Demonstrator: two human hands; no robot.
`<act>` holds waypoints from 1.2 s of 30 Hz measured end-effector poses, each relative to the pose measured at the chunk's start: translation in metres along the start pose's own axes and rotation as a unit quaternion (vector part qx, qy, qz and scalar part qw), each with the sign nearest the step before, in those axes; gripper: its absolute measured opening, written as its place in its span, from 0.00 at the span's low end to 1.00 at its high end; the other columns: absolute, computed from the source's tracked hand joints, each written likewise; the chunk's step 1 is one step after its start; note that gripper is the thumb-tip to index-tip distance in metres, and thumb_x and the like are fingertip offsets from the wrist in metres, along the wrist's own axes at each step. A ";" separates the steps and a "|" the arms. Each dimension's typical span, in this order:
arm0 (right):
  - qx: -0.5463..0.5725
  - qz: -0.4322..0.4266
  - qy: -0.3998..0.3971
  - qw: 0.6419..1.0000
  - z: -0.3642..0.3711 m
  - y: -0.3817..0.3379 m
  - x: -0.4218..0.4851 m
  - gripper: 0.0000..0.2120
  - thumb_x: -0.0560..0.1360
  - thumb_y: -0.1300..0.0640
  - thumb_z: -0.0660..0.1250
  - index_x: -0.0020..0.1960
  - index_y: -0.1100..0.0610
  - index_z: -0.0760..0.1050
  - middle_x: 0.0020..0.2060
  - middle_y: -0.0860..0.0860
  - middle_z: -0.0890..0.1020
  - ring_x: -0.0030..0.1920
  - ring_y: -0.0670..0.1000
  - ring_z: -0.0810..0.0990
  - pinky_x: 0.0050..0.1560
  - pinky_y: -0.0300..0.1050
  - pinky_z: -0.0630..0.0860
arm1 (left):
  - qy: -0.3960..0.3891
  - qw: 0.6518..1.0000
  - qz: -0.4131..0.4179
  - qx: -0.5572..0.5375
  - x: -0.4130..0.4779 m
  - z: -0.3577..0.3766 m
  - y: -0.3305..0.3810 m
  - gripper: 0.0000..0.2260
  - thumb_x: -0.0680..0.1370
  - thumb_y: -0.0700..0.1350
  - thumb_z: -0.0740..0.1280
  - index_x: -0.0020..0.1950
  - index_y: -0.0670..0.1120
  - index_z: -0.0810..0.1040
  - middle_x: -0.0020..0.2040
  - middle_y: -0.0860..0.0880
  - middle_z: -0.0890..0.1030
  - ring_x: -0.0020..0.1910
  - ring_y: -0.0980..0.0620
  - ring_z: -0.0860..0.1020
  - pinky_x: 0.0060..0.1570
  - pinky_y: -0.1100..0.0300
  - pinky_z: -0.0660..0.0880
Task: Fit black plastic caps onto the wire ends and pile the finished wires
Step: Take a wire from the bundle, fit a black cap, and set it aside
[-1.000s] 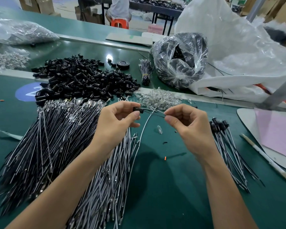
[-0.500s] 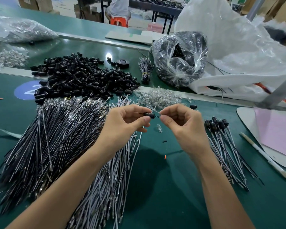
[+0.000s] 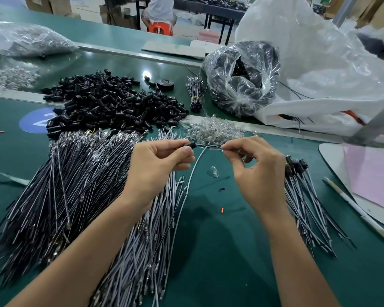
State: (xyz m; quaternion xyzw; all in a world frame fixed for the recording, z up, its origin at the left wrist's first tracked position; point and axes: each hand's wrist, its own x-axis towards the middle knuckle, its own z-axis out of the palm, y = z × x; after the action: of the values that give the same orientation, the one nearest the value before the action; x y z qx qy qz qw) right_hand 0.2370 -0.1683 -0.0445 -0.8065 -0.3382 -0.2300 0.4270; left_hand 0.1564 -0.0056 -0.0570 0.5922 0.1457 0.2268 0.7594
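Black cap (image 3: pixel 192 145) in left hand (image 3: pixel 155 167); blue sticker (image 3: pixel 31 124) reads "2".

A green worktop (image 3: pixel 231 251) runs from near to far, crossed by a pale metal rail (image 3: pixel 129 54). Past its far edge is a pale floor (image 3: pixel 90 13). Cardboard boxes (image 3: pixel 42 4) stand far left. A person (image 3: pixel 161 6) sits on an orange stool (image 3: pixel 160 28) beside a dark-legged table (image 3: pixel 215 16). A light glint (image 3: pixel 147 74) shows on the worktop.
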 end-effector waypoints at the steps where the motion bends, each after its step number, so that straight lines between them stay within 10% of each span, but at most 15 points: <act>1: -0.004 -0.001 -0.001 1.000 0.001 0.000 0.000 0.06 0.71 0.68 0.74 0.44 0.58 0.83 0.38 0.48 0.82 0.38 0.44 0.75 0.44 0.27 0.69 | -0.003 1.000 0.000 0.001 0.000 0.001 0.000 0.08 0.71 0.37 0.73 0.50 0.40 0.83 0.39 0.42 0.86 0.41 0.47 0.85 0.38 0.63 0.80; 23: -0.003 -0.024 0.011 1.000 0.001 -0.003 0.000 0.05 0.71 0.67 0.74 0.42 0.58 0.83 0.38 0.49 0.81 0.41 0.51 0.78 0.44 0.40 0.74 | -0.025 0.997 0.025 0.067 -0.001 0.003 0.002 0.09 0.72 0.34 0.73 0.52 0.40 0.83 0.40 0.44 0.86 0.40 0.49 0.85 0.40 0.62 0.81; 36: 0.027 -0.012 0.012 0.999 0.003 -0.003 0.000 0.07 0.70 0.68 0.74 0.42 0.56 0.83 0.38 0.46 0.81 0.40 0.48 0.77 0.44 0.30 0.71 | -0.030 0.997 0.028 0.063 -0.001 0.004 0.001 0.09 0.72 0.35 0.74 0.51 0.42 0.84 0.39 0.45 0.86 0.40 0.49 0.85 0.39 0.63 0.80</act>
State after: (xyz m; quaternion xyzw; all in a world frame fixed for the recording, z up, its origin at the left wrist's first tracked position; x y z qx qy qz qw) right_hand 0.2351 -0.1649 -0.0449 -0.7875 -0.3492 -0.2358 0.4497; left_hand 0.1571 -0.0093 -0.0547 0.6496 0.1202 0.2204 0.7176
